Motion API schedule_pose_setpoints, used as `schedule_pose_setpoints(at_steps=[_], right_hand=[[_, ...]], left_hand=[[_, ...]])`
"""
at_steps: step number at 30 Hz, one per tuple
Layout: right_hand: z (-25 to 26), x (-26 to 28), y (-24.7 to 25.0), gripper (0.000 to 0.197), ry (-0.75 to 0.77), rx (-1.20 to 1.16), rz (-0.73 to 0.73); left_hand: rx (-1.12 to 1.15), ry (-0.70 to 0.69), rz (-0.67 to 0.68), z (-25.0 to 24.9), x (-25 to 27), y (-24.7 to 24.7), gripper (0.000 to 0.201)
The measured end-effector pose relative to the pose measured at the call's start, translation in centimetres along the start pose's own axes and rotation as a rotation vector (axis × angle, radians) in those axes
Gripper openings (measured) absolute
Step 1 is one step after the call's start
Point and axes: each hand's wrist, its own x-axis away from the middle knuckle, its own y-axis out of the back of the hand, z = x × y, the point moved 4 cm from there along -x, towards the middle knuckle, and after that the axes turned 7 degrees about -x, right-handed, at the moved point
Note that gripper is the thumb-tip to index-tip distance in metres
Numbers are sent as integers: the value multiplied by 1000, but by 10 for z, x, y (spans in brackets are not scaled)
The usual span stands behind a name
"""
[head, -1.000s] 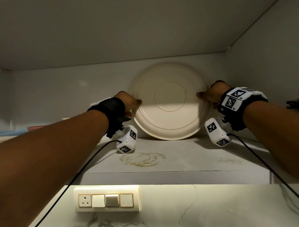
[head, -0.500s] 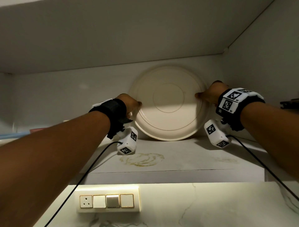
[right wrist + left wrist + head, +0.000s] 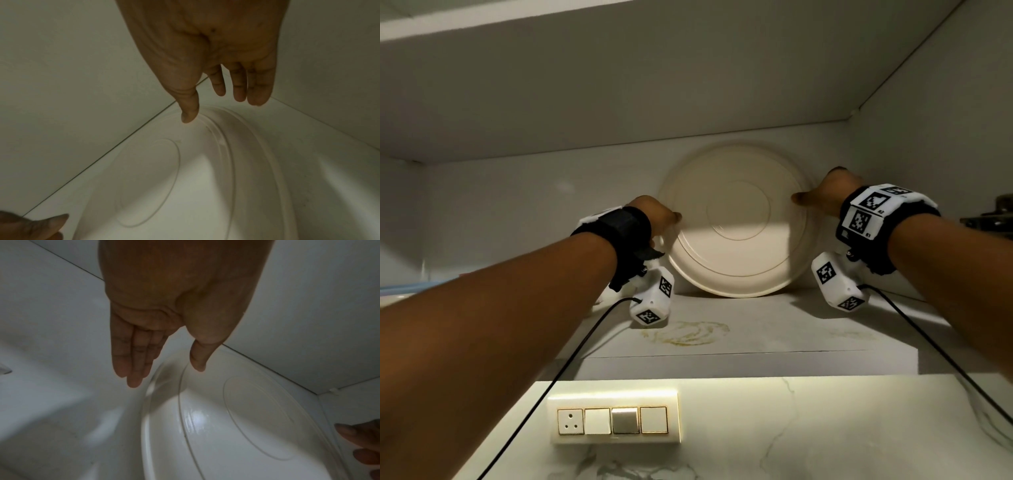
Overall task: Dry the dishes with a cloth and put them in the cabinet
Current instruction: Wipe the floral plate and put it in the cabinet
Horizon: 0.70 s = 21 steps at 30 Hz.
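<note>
Cabinet (image 3: 722, 85) fills the upper two thirds of the head view; its smooth pale panels meet at a corner in the upper right, and its shelf (image 3: 774, 329), matt and marble-veined, bears a yellowish ring stain near the centre. A cream round plate (image 3: 736, 226), glossy, with raised concentric rings, is stood on edge at the centre of the frame, its lower rim on the shelf and its back against the rear panel. The left hand (image 3: 657, 216) is seen at the plate's left rim, fingers straight and together, thumb apart over the plate's face; whether it touches cannot be told. The right hand (image 3: 825, 193) is likewise spread at the right rim, thumb over the face, nothing gripped. Black-and-white square code markers are carried on both wristbands; no writing can be read. A cream switch plate (image 3: 614, 419) with one socket is set in veined stone at the lower centre.
</note>
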Motion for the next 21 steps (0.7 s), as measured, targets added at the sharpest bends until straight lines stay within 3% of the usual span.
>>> schedule_pose_setpoints(at_steps=[8, 21], right_hand=[[16, 21, 14, 51, 35, 10, -25], [59, 66, 39, 49, 96, -28, -24]], left_hand=[[-65, -30, -16, -2, 20, 18, 37], [-102, -241, -85, -27, 82, 50, 41]])
